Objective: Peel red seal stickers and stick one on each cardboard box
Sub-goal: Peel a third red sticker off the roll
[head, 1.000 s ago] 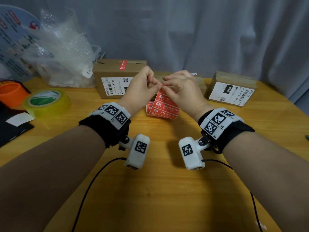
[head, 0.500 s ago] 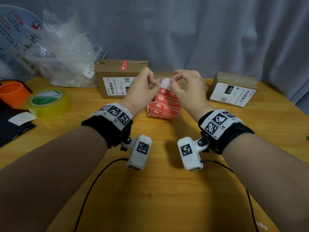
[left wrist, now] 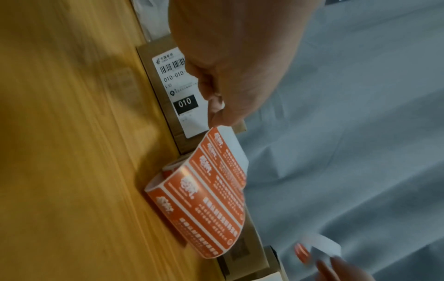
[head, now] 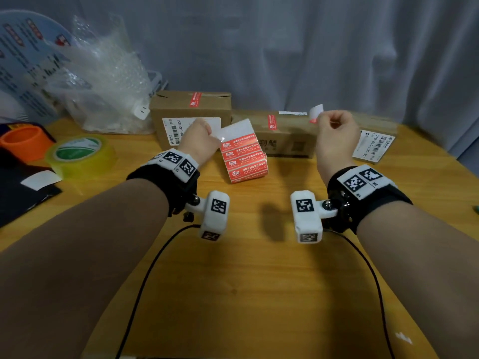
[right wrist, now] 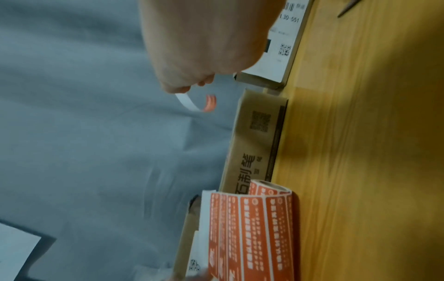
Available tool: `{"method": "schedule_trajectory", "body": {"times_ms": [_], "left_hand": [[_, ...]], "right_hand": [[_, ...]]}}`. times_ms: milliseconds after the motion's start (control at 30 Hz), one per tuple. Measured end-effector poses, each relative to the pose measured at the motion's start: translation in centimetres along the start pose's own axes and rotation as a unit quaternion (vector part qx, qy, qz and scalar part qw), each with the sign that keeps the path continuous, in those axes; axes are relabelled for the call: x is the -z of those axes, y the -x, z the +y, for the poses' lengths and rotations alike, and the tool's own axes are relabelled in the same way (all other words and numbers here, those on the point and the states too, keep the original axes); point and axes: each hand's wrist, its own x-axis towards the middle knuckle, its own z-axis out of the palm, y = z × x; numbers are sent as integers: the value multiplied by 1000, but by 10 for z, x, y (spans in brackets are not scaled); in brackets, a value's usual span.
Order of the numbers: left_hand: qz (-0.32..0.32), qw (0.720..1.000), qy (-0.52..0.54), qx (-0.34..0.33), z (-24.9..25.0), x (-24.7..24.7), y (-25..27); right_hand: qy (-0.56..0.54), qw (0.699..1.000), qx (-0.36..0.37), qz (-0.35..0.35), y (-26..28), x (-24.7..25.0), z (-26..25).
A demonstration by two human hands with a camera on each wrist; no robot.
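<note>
Now right hand (head: 335, 133) pinches peeled sticker (head: 316, 113), clear of roll (head: 242, 158).

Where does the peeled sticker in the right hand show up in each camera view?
Head: peeled sticker, upper right of centre, pinched in the right hand.
Left wrist: bottom right.
Right wrist: upper middle, curling below the hand.
Shared landmark: the red sticker roll on the table.

Red-and-white sticker roll (head: 243, 158), brown cardboard boxes (head: 190, 117), yellow-wood worktop (head: 248, 294), grey curtain (head: 311, 53), orange cup (head: 24, 142), green-labelled tape roll (head: 79, 155).
</note>
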Motion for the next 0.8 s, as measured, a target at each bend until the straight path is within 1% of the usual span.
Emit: {"method": "schedule_trajectory", "body": {"times_ms": [67,133,167,200,233,267,333,400,467,533,700,800], "left_hand": [[13,1000,-21,-4,-4,0,1],[36,998,-21,-49,3,3,6],[34,996,3,-81,10,6,10],[13,993,40,-107,18,9,15],[-21,990,80,-118,26,11,19],[-58,985,117,-112,35,13,24],[-107,976,177,-63,47,13,28],[-129,965,230,0,52,12,28],[-135,954,266,32,52,12,28],[-137,952,273,36,51,13,28],[-156,943,289,43,45,14,30],[-169,944,278,53,41,14,29]], "right_hand": [[12,999,42,0,-2,5,-3],[35,994,99,-24,-2,7,-8],[44,990,127,-46,-1,7,-11],[52,984,157,-70,2,5,-15],[59,976,188,-92,6,5,-19],[67,968,215,-111,10,4,-23],[98,947,270,-145,18,3,-29],[142,919,331,-162,24,2,-33],[183,889,386,-167,28,3,-36],[216,866,418,-169,30,2,-34],[251,833,458,-183,32,1,-28],[262,814,486,-179,32,2,-29]]}}
